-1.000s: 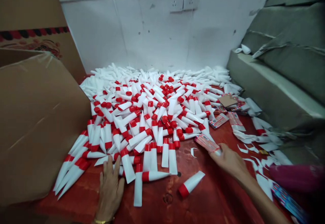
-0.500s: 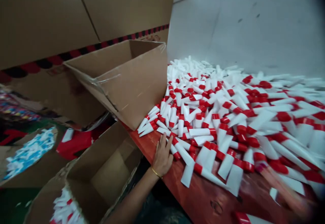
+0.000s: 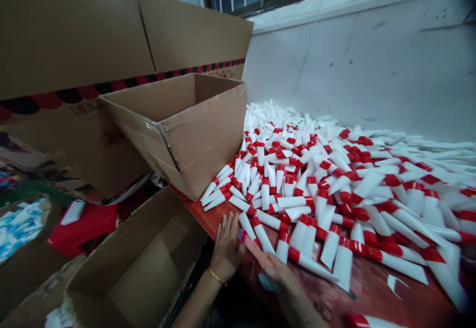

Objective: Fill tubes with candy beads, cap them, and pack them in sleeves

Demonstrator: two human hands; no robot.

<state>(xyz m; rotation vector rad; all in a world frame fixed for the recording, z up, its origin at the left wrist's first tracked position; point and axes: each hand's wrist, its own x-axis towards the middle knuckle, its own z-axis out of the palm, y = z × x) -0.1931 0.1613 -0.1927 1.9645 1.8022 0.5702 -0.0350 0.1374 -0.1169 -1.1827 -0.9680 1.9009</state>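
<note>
My left hand [image 3: 225, 248], a gold bangle at its wrist, is at the front edge of the red table [image 3: 366, 288]. Its fingers are stretched out, close to the nearest white tubes with red caps [image 3: 262, 236]. Just right of it, my right hand [image 3: 280, 273] is closed around a slim salmon-pink thing [image 3: 259, 253], whose brighter pink end points at my left hand. Blur hides what kind of thing it is. A pale, partly hidden piece [image 3: 268, 283] shows under my right hand.
A tall heap of tubes covers the table back to the grey wall [image 3: 357, 75]. An open carton [image 3: 204, 139] stands at the table's left. Below it is another open carton [image 3: 148, 273]; a red stool [image 3: 85, 226] and a box of blue-and-white pieces [image 3: 22, 229] are farther left.
My right hand has come from the far right of the table, with the slim pink thing, to beside my left hand. My left hand has dropped slightly in view, and the camera has tilted up.
</note>
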